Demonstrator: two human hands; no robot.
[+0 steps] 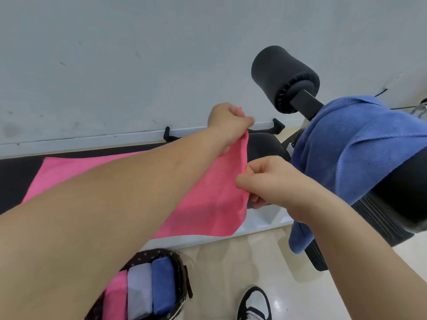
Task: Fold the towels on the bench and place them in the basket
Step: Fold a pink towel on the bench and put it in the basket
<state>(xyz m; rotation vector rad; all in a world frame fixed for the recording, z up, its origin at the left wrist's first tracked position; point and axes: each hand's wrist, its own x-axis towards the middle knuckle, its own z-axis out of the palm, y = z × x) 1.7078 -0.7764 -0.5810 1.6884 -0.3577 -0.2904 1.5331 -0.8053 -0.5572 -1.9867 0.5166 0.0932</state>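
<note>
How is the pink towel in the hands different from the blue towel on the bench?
The pink towel is spread out; the blue towel hangs rumpled over the bench. The left hand and right hand pinch the pink one; nobody touches the blue one. Neither is folded.

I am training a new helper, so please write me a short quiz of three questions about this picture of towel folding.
1. True or false: the left hand and the right hand both pinch the pink towel.
2. How many folded towels lie in the basket? A) one B) three C) five
3. Fill in: the draped towel on the bench is ____ in colour.

Key: 1 true; 2 B; 3 blue.
</note>
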